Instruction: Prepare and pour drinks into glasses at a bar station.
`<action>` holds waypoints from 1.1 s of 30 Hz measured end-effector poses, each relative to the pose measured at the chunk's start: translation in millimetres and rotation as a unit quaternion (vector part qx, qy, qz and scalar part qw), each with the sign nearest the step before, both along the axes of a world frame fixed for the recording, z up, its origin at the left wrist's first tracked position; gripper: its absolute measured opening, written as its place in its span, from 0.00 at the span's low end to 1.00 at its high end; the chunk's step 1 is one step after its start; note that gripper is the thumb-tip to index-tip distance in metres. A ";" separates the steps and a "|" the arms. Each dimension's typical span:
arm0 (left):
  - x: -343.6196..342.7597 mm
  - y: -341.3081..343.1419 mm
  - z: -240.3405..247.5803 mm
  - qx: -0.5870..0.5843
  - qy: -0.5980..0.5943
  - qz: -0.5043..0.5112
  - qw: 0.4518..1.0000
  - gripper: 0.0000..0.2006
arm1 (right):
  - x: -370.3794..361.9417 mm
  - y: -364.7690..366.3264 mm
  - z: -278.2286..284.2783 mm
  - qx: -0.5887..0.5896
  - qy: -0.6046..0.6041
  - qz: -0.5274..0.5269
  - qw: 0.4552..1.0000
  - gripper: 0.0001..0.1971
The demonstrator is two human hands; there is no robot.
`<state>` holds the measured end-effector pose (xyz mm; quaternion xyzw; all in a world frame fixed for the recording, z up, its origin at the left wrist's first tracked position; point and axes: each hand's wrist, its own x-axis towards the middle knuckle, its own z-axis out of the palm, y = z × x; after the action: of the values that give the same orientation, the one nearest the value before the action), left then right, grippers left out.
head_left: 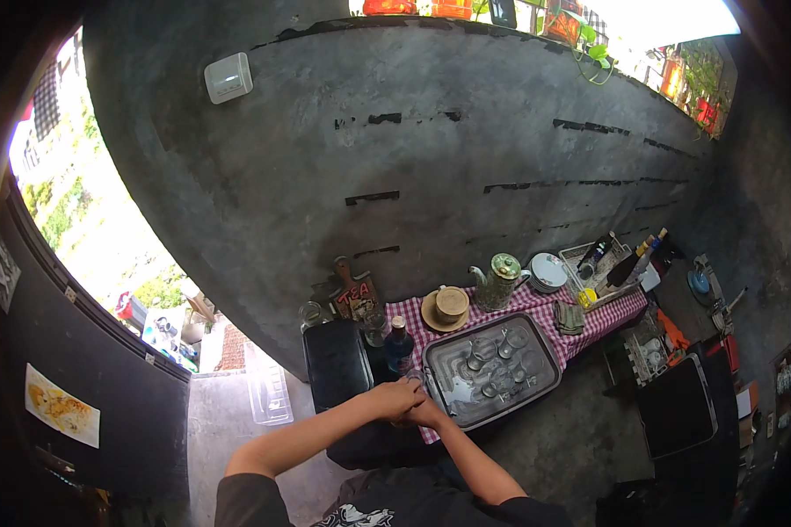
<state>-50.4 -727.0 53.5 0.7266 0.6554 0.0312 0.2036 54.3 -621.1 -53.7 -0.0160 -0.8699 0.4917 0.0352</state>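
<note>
My left hand and my right hand come together in front of me, fingers closed. A clear, glass-like edge shows just above them, but what they grip is mostly hidden. They are beside the near left corner of a grey metal tray, which carries several small clear glass pieces, some of them goblet-shaped. Just beyond my hands stands a dark blue bottle with a light cap. To its left is a black flat-topped box or case.
Behind the tray, on a red checked cloth, stand a tan cup on a saucer, a green patterned pot, stacked white plates and a folded cloth. A rack holds bottles. A wooden sign leans near clear jars.
</note>
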 end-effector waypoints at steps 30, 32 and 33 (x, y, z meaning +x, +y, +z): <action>-30.8 20.5 8.1 -0.032 -0.163 0.025 0.986 0.20 | 1.5 0.1 -12.9 -0.177 -0.045 -0.059 0.981 0.37; -30.9 15.9 4.5 -0.023 -0.169 0.050 0.984 0.20 | 2.9 -1.1 -7.0 -0.171 -0.056 -0.087 0.980 0.39; -30.5 13.1 2.2 -0.014 -0.174 0.074 0.982 0.21 | 3.5 -1.6 -3.4 -0.170 -0.057 -0.084 0.980 0.39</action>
<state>-80.9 -713.9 55.6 0.6565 0.6623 0.1635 0.3220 57.8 -622.7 -57.1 -0.1229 -0.7699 0.6258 0.0235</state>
